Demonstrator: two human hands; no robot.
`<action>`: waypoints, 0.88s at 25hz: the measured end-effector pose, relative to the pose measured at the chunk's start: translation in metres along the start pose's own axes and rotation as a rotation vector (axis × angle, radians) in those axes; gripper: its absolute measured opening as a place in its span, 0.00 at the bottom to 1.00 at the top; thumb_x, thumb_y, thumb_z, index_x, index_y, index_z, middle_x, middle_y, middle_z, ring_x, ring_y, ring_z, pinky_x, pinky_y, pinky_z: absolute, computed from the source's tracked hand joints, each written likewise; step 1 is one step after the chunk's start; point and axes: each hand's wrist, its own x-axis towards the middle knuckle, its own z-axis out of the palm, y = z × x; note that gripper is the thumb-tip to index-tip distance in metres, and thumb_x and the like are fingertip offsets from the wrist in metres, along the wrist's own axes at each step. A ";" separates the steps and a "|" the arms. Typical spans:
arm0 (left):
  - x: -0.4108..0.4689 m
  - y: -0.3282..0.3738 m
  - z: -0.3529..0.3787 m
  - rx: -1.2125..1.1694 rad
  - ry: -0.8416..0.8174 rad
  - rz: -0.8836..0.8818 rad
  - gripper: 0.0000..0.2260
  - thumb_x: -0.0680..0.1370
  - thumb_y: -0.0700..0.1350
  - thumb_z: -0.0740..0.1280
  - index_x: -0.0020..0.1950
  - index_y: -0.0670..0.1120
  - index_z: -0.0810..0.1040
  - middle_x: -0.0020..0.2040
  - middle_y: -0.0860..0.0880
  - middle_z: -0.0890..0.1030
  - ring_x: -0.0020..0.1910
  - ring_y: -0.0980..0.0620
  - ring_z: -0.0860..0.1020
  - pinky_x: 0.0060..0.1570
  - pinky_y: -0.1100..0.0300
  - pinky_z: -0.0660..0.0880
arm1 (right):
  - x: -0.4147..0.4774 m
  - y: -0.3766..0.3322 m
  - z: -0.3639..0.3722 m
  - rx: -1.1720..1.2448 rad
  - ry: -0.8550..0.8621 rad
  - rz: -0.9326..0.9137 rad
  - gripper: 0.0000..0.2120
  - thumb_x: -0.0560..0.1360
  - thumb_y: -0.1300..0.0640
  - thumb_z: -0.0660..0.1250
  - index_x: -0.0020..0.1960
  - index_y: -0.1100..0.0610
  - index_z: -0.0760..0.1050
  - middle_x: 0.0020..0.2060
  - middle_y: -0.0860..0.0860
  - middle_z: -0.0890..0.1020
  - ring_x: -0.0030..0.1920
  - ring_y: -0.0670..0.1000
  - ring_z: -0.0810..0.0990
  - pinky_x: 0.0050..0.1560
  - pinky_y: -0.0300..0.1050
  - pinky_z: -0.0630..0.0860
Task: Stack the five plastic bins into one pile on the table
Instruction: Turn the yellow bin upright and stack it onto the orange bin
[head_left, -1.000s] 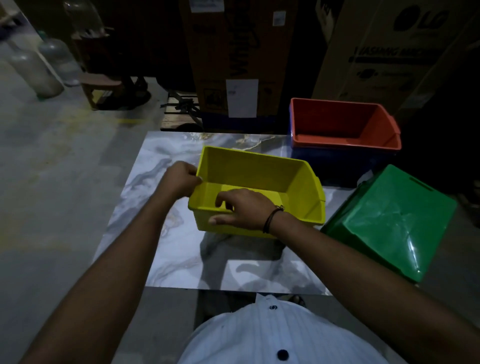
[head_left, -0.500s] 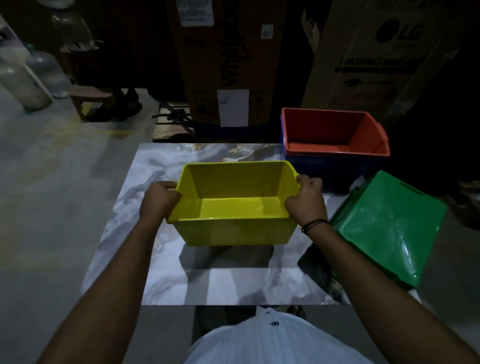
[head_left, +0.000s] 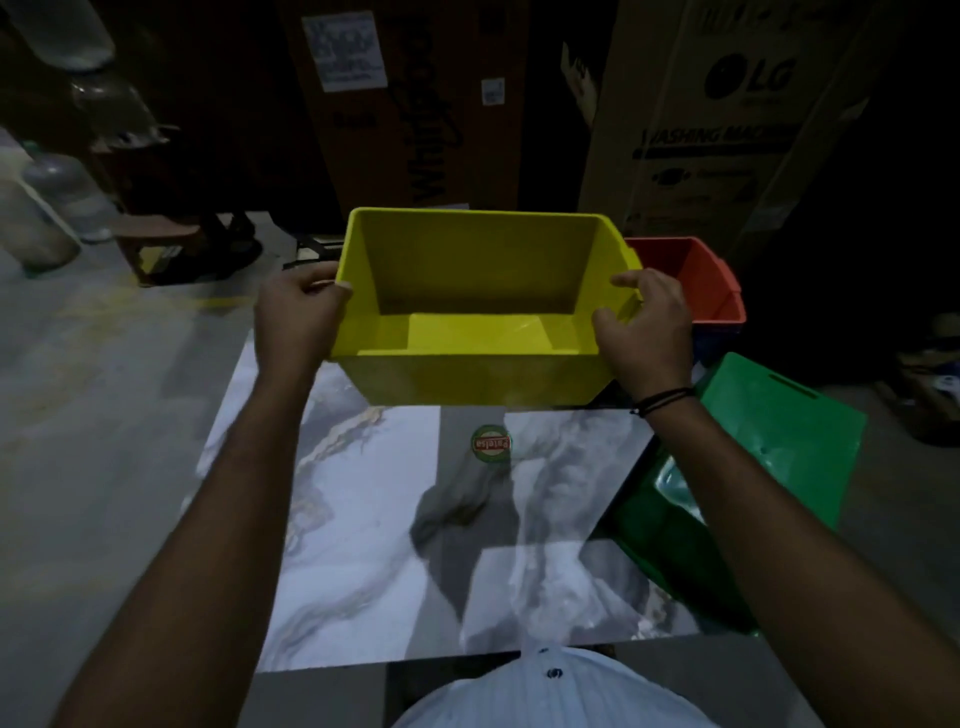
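Hands, left (head_left: 298, 317) and right (head_left: 647, 330), grip the yellow bin (head_left: 483, 317) by its sides, held above the marble table (head_left: 363, 519). Likely next: carry it right and nest it squarely into the red bin (head_left: 691, 280).

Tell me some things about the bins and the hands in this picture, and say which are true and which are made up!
1. Both hands hold the yellow bin, the left hand on one side and the right hand on the other. True.
2. The yellow bin is full of toys. False: it is empty inside.
3. The red bin sits on top of a blue bin. True.
4. The green bin stands upright in the middle of the marble table. False: it lies tipped at the table's right edge.
5. The yellow bin rests flat on the table. False: it is lifted above the table.
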 end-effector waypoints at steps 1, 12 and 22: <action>0.002 0.009 0.012 -0.014 -0.027 0.027 0.21 0.70 0.48 0.68 0.61 0.49 0.85 0.51 0.47 0.86 0.52 0.46 0.85 0.58 0.45 0.81 | 0.011 0.005 -0.007 -0.010 0.017 -0.017 0.17 0.72 0.60 0.70 0.61 0.60 0.78 0.64 0.61 0.76 0.66 0.58 0.74 0.55 0.35 0.62; 0.012 0.085 0.152 0.116 -0.506 0.288 0.41 0.76 0.59 0.74 0.83 0.51 0.57 0.77 0.46 0.70 0.74 0.44 0.71 0.68 0.47 0.73 | 0.131 0.100 -0.089 -0.115 0.019 0.052 0.27 0.66 0.40 0.64 0.54 0.58 0.81 0.62 0.64 0.79 0.67 0.60 0.75 0.66 0.48 0.69; 0.046 0.067 0.255 0.364 -0.615 0.176 0.60 0.61 0.81 0.67 0.83 0.54 0.48 0.79 0.41 0.66 0.79 0.36 0.60 0.73 0.34 0.65 | 0.203 0.173 -0.101 -0.213 -0.123 0.059 0.27 0.68 0.38 0.67 0.58 0.56 0.80 0.73 0.63 0.69 0.74 0.61 0.68 0.70 0.49 0.68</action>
